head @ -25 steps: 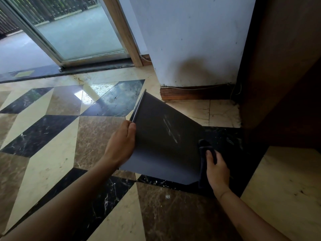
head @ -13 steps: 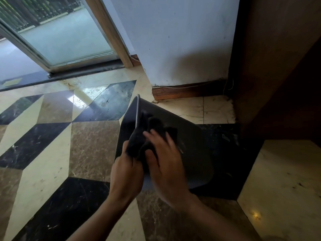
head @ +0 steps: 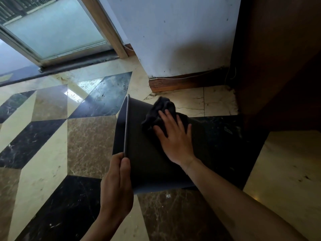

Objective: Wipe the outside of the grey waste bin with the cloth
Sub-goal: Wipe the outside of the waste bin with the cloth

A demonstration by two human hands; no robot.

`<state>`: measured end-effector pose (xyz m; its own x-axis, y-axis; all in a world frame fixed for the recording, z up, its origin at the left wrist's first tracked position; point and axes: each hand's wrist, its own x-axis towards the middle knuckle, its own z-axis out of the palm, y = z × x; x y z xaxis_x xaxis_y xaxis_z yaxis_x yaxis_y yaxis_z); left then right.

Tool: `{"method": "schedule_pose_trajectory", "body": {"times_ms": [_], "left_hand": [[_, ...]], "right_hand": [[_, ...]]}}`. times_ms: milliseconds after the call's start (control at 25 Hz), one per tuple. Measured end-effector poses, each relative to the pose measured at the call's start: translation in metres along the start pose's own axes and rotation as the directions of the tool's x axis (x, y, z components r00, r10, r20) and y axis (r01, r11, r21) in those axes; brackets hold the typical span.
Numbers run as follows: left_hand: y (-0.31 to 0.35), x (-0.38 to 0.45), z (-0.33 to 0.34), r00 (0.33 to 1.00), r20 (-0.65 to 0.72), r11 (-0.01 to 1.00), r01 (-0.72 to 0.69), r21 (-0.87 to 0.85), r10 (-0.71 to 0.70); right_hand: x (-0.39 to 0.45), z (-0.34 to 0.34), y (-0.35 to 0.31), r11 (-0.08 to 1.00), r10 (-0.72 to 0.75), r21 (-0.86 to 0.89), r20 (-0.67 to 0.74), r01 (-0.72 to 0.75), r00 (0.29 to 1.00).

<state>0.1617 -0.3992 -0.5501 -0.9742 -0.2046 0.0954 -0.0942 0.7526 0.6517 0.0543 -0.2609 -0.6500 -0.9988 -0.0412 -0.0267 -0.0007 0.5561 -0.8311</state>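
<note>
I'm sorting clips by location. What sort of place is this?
Probably a home's room by a patio exit: polished patterned marble floor, frosted glass sliding door, painted white wall with wooden skirting board.

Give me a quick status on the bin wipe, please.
Left hand gripping rim of tipped grey plastic waste bin. Right hand pressing dark crumpled cloth on its side. Nothing obstructing.

Bin (head: 147, 164): we see matt grey plastic, smooth.
Cloth (head: 161, 108): soft dark fabric, crumpled.
Floor (head: 86, 141): we see glossy polished marble.
Skirting (head: 182, 82): varnished wood.
</note>
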Motion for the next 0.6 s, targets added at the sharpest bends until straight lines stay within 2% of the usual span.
{"method": "schedule_pose_trajectory", "body": {"times_ms": [160, 280, 400, 480, 600], "left_hand": [[-0.007, -0.003, -0.003, 0.999, -0.034, 0.999, 0.033, -0.001, -0.033], [-0.004, 0.002, -0.001, 0.999, -0.033, 1.000, -0.006, 0.015, 0.007], [0.001, 0.009, -0.002, 0.998, -0.040, 0.999, -0.037, 0.010, 0.037], [0.005, 0.012, -0.002, 0.998, -0.033, 0.998, -0.059, 0.012, 0.060], [0.010, 0.010, 0.005, 0.996, -0.013, 0.995, -0.091, 0.033, 0.091]], "right_hand": [[0.000, -0.011, 0.049, 0.985, 0.156, -0.075, -0.019, -0.157, 0.988], [-0.016, -0.020, 0.076, 0.966, 0.238, 0.134, -0.110, -0.223, 0.965], [-0.046, -0.024, 0.079, 0.886, 0.390, 0.317, -0.118, -0.338, 0.913], [-0.072, -0.020, 0.059, 0.903, 0.360, 0.321, -0.198, -0.287, 0.912], [-0.103, -0.006, -0.006, 0.916, 0.089, 0.402, -0.222, 0.008, 0.971]]}}
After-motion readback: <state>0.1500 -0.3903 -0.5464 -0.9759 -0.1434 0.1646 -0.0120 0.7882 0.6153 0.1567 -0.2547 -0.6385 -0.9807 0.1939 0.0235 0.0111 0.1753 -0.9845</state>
